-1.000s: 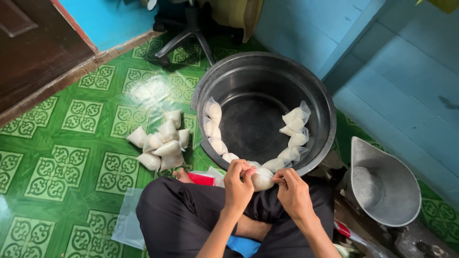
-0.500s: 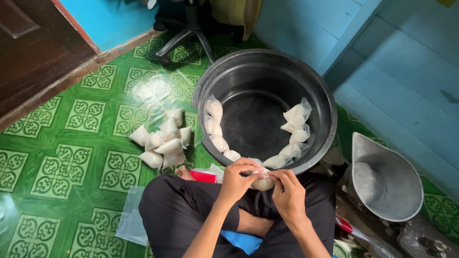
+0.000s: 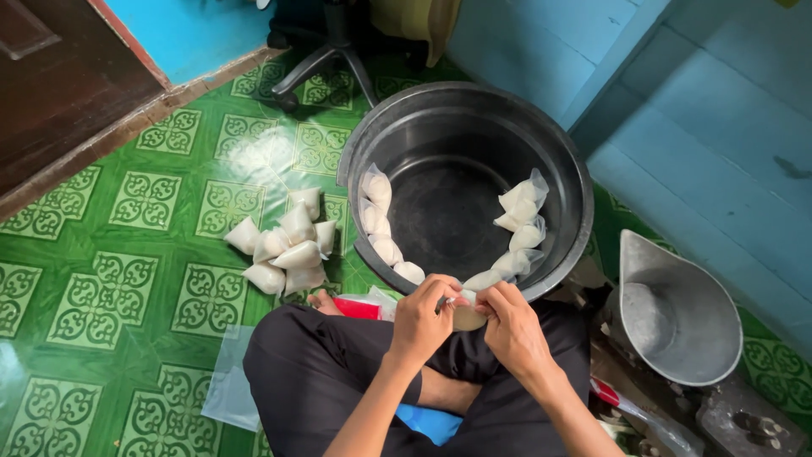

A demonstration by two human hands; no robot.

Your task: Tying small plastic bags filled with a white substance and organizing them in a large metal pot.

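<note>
I sit cross-legged on the floor in dark trousers. My left hand (image 3: 427, 317) and my right hand (image 3: 510, 326) meet over my lap, both pinching a small clear plastic bag (image 3: 467, 316) filled with a pale substance. Just beyond them stands a large dark round basin (image 3: 562, 161); several tied, filled white bags (image 3: 380, 222) lean along its inner wall on the left and right. A pile of the same filled bags (image 3: 286, 245) lies on the green patterned floor left of the basin.
A metal scale pan (image 3: 677, 313) stands at my right. Empty clear plastic bags (image 3: 230, 385) lie by my left knee, a red object (image 3: 356, 308) near my left foot. A chair base (image 3: 326, 59) and blue walls stand beyond; a wooden door (image 3: 59, 68) is top left.
The bag sat round and full between my hands near the basin rim; my hands have closed in around it and drawn it down toward my lap.
</note>
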